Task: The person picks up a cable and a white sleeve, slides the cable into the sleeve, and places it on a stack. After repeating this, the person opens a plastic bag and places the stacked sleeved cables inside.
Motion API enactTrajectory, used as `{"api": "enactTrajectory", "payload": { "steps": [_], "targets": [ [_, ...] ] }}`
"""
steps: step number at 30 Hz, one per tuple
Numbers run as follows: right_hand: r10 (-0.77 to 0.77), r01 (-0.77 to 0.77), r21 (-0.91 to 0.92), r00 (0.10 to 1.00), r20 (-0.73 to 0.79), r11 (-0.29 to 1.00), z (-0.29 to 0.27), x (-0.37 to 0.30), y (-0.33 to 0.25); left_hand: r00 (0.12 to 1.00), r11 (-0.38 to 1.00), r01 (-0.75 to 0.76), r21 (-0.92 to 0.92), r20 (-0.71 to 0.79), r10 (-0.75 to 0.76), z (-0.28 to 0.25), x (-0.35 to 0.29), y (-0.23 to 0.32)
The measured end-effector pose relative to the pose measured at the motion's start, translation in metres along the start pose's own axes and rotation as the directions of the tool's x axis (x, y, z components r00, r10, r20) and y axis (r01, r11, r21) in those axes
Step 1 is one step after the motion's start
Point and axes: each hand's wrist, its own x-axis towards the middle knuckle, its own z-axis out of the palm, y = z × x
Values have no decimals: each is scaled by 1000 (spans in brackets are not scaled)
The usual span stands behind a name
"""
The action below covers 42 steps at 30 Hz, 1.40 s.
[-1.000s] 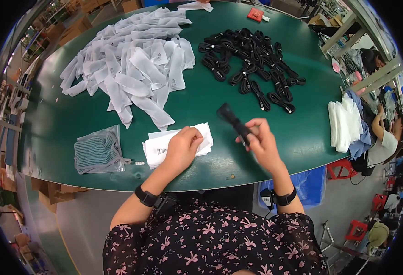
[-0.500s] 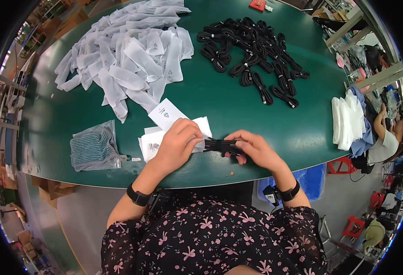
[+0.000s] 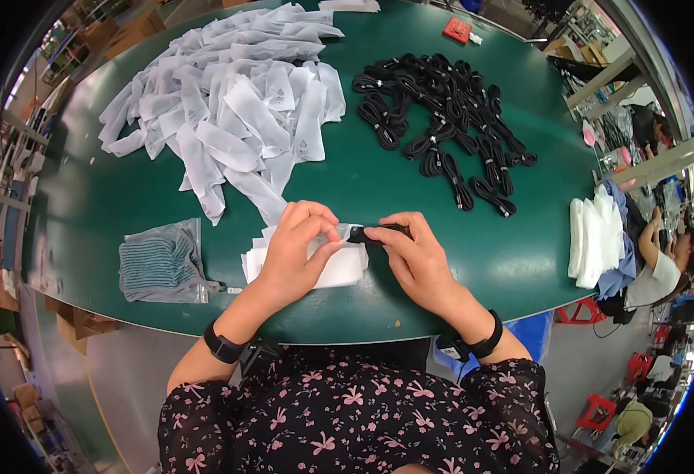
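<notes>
My left hand [image 3: 293,251] is closed in a pinch on the edge of a thin white translucent pouch [image 3: 342,230], above a small stack of flat white pouches [image 3: 345,271]. From the other side, my right hand [image 3: 419,259] grips a coiled black cable [image 3: 355,235]. The cable's near end meets the pouch by my left fingertips. Most of the coil is hidden under my right fingers, and I cannot make out how far it reaches inside the pouch.
White pouches [image 3: 240,146] lie heaped at the far left, and coiled black cables [image 3: 453,110] at the far right. A clear bag with striped green-grey fabric [image 3: 161,265] lies left. White cloths [image 3: 596,241] rest at the right edge. A red object [image 3: 457,30] sits far back.
The printed white pouch has come down from its raised tilt. My right hand has moved left with the coiled cable, bringing it to the pouch. The view has shifted slightly.
</notes>
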Motion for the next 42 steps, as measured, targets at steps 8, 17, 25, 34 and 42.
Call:
{"api": "enactTrajectory", "payload": {
  "steps": [8, 17, 25, 34, 42],
  "targets": [
    [-186, 189, 145, 982, -34, 971, -2, 51, -14, 983, 859, 183, -478, 58, -177, -24, 24, -8],
    [-101, 100, 157, 995, -2, 983, -12, 92, 38, 929, 569, 174, -804, -58, -367, -100, 89, -24],
    [-299, 299, 201, 954, -31, 933, 14, 169, 18, 899, 522, 315, -793, 73, -431, -108, 108, -53],
    [-102, 186, -575, 979, 175, 797, -13, 126, 94, 924, 656, -270, 705, 382, -30, -123, 62, -58],
    [68, 182, -735, 953, 296, 654, -7, 92, 128, 853, 575, -397, 715, 518, -55, -117, 55, -121]
  ]
}}
